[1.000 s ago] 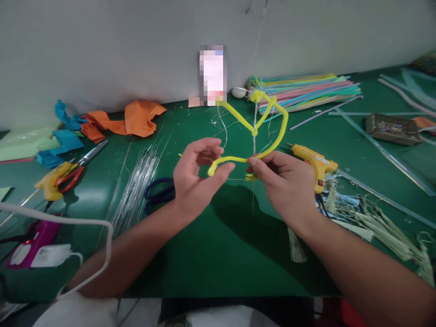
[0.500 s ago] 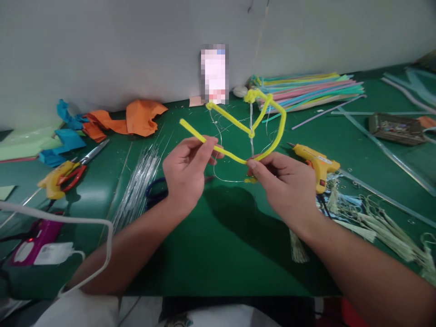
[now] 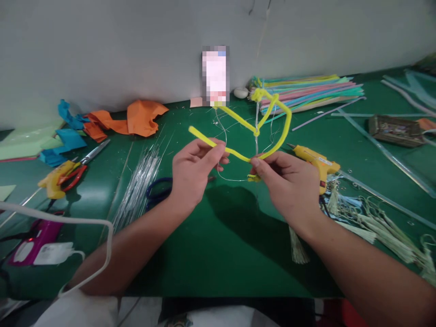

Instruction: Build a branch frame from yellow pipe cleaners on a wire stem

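Observation:
A bright yellow pipe cleaner [image 3: 286,125] is bent into a frame on thin silvery wire [image 3: 257,110], held up above the green table. My left hand [image 3: 199,170] pinches the pipe cleaner's loose stretch between thumb and fingers, and its free end sticks out to the upper left. My right hand [image 3: 289,186] is closed on the same pipe cleaner where it meets the wire, at the bottom of the frame. A fine wire loop hangs between the two hands. The right fingertips partly cover the joint.
Blue-handled scissors [image 3: 158,188] and a bundle of wires [image 3: 139,181] lie left of my hands. A yellow glue gun [image 3: 315,161] and tassels [image 3: 378,222] are on the right. Coloured pipe cleaners [image 3: 313,93] and a phone [image 3: 215,75] are at the wall.
Both hands and the yellow frame have shifted slightly to the right. The left fingers sit a little closer to the right hand along the pipe cleaner.

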### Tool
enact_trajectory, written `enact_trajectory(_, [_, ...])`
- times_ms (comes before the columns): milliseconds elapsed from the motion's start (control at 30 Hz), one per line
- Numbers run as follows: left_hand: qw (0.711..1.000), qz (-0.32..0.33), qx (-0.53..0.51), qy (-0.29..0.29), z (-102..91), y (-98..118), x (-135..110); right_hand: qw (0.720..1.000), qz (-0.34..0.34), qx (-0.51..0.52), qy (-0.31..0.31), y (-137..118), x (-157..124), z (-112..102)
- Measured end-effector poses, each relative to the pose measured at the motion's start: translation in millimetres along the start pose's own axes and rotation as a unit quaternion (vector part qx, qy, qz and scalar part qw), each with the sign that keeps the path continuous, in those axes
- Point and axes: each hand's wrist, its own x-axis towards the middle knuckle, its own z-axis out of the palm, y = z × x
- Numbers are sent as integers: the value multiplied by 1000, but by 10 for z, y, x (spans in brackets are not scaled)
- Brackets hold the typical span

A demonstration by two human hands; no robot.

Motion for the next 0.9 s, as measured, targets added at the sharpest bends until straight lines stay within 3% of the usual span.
enact_trajectory(233, [998,-56,-28,-14,-6,43,12,1000,0,-9,-4,-29,-13,-11])
enact_trajectory(467, [990,-118,-68,32,-88,45,84,1000,-4,-14,3,-43,-17,-14])
enact_trajectory(567, [986,-139,-85,20,-110,42,99,1000,-7,-14,1,-49,-13,-19])
enact_trajectory(733, [985,-119,-122,-17,-108,41,115,1000,-18,-21,1,-61,-9,-38])
enact_trajectory(900, [994,-82,-60,-30,-68,24,79,1000,-2,-22,20,-71,11,-47])
